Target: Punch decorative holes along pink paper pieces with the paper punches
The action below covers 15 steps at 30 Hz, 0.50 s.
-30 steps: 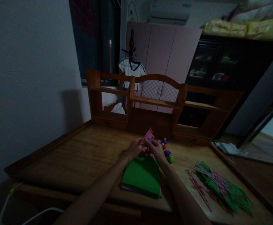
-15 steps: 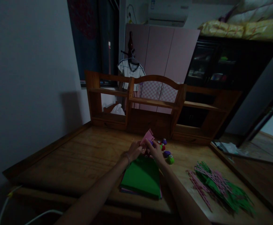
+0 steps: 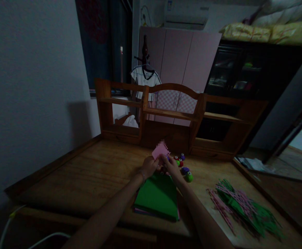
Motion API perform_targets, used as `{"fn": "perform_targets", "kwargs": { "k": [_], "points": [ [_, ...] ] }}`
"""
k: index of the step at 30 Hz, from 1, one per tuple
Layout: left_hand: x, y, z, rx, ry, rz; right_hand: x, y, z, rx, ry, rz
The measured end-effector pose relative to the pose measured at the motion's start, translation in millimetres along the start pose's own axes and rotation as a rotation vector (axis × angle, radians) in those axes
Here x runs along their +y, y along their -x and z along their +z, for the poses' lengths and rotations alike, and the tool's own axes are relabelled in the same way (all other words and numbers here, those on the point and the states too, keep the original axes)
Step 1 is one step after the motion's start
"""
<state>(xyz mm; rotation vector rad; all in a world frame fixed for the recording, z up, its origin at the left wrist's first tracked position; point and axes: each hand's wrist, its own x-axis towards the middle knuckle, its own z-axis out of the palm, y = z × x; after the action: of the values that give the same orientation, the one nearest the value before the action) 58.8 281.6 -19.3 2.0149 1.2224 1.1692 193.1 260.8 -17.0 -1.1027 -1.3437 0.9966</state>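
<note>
My left hand [image 3: 150, 167] is closed on a small piece of pink paper [image 3: 160, 151] with a notched right edge. At that edge, my right hand [image 3: 172, 167] is closed round a small purple craft punch [image 3: 168, 158], mostly covered by the fingers. Both hands meet above the far end of a stack of green paper [image 3: 157, 197], with other colours showing beneath the top sheet. To the right of my right hand lie more small punches: a green one [image 3: 189, 177], a purple one [image 3: 185, 170] and several red, green and purple ones behind. Something dark red below my fingers is partly hidden.
A heap of pink and green cut paper strips [image 3: 240, 204], some with holes, lies at the right of the wooden table [image 3: 94, 173]. A wooden shelf unit [image 3: 170, 110] stands along the back edge. White cable [image 3: 48, 236] shows at the lower left.
The pink paper has turned and tipped to the left, showing more of its flat face. Both hands stay in nearly the same place.
</note>
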Motion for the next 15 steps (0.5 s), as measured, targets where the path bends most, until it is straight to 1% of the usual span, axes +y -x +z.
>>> {"fn": "perform_targets", "kwargs": {
  "k": [2,8,12,15],
  "points": [
    [1.6,0.8,-1.2,0.019,-0.027,-0.002,-0.7,0.9,-0.1,-0.010,0.001,-0.003],
    [6.8,2.1,-6.9,0.094,-0.002,0.071,-4.3,2.6,-0.9,0.051,-0.007,-0.125],
    [4.4,-1.5,-4.3,0.077,0.013,0.098,-6.4,2.9,-1.9,0.098,0.003,-0.122],
    [1.7,-4.9,-1.1,0.110,0.022,0.180,-7.8,3.2,-3.6,0.100,0.003,-0.112]
  ]
}}
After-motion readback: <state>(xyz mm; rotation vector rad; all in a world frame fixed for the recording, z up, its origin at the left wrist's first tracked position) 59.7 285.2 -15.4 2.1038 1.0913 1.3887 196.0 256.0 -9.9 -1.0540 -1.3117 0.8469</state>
